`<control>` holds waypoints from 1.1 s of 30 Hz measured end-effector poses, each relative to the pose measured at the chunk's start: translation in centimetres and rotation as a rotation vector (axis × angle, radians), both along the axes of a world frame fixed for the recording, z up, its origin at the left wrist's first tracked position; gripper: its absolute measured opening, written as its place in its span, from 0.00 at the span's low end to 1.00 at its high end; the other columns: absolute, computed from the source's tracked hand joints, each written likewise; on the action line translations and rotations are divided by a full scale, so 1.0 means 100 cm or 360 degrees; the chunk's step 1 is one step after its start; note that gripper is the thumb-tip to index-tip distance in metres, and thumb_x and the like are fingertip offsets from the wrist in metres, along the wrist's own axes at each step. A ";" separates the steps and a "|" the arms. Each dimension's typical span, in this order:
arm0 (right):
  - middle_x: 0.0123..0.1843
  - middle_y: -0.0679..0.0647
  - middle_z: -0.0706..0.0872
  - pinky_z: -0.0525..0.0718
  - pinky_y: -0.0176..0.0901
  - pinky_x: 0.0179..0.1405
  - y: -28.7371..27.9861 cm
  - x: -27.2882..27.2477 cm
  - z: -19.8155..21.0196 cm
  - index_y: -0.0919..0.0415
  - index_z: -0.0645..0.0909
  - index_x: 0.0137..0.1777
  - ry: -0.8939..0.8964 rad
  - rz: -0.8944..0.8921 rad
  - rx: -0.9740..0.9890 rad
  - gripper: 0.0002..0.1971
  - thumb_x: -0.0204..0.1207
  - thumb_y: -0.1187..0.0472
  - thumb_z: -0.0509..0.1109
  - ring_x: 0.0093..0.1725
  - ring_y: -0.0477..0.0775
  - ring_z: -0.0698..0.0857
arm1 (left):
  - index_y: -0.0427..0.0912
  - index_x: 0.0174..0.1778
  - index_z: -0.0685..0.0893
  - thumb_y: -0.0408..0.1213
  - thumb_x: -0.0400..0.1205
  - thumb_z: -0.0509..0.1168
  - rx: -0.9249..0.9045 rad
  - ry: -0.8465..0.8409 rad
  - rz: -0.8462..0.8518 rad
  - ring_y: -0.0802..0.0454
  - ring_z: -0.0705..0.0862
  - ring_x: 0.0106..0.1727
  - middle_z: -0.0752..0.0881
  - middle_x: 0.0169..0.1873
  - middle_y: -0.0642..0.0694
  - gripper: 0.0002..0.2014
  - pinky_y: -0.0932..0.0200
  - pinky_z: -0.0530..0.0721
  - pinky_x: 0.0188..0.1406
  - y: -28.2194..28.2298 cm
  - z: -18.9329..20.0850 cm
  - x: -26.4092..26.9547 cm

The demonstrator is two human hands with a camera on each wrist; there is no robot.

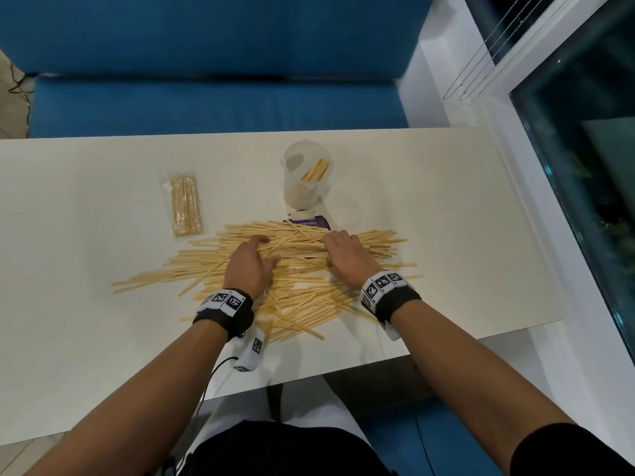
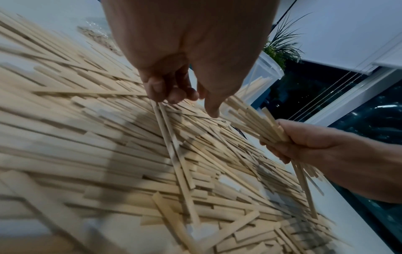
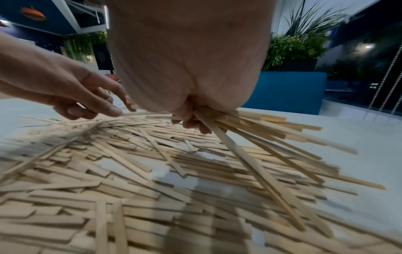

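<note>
A big loose pile of flat wooden sticks lies spread over the white table. My left hand is over the pile's middle and pinches two sticks by their far ends with curled fingertips. My right hand is at the pile's right side, its fingers curled round a fanned bundle of sticks that tilts down onto the pile. A clear plastic container stands upright behind the pile with a few sticks leaning inside.
A sealed clear packet of sticks lies at the back left. A purple packet is partly buried under the pile's far edge. A blue bench runs behind the table. A window ledge and glass border the right.
</note>
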State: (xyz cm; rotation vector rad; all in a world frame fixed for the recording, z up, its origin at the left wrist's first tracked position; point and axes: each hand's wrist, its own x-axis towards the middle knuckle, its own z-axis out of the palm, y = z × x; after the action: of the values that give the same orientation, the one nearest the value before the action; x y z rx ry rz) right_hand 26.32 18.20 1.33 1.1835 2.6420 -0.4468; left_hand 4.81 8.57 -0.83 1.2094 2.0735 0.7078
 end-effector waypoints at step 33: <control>0.44 0.57 0.82 0.84 0.55 0.49 -0.044 -0.086 0.102 0.70 0.72 0.62 0.1961 -0.0976 -0.0494 0.08 0.93 0.66 0.55 0.42 0.51 0.81 | 0.26 0.58 0.78 0.21 0.84 0.51 -0.0479 -0.2815 0.0978 0.41 0.91 0.42 0.86 0.44 0.32 0.13 0.45 0.94 0.43 0.036 0.070 0.020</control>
State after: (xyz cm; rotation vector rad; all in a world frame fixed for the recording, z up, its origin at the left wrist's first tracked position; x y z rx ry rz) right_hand 17.72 13.76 11.55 2.0054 2.6648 -2.1938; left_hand 6.82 12.18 6.20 -0.3981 0.8166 1.0541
